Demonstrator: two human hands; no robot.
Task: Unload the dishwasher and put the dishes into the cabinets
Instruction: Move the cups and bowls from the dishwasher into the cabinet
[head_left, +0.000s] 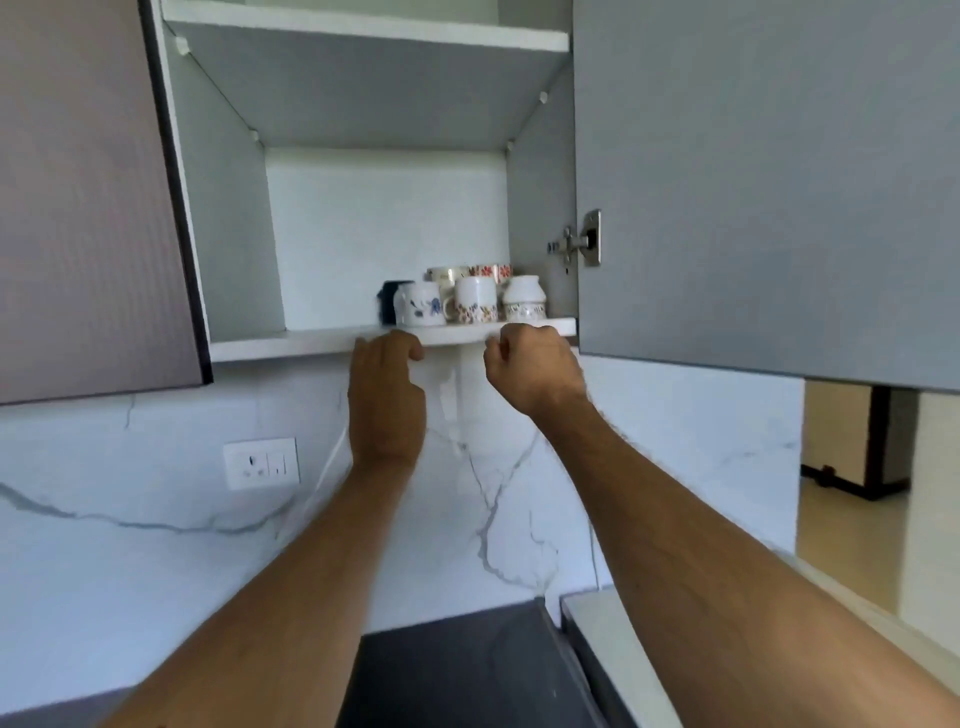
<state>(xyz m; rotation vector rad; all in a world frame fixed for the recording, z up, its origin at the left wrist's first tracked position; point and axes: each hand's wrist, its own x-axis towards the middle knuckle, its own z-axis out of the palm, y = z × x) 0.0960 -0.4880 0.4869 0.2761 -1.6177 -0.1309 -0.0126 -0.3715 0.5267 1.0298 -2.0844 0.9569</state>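
An upper cabinet stands open above me. On the right part of its bottom shelf (291, 340) sit several mugs: a white one with blue flowers (418, 305), a white one with orange flowers (476, 300), a rounded white one (523, 299), a dark one (388, 301) at the left, and more behind. My left hand (387, 395) is raised just below the shelf's front edge, fingers curled loosely, holding nothing. My right hand (530, 366) is beside it, also under the shelf edge, fingers curled in with nothing visible in them.
The cabinet door (753, 182) hangs open to the right with its hinge (582, 241) showing. A closed cabinet door (88, 197) is at the left. A wall socket (261, 463) sits on the marble backsplash. A dark counter (457, 670) lies below.
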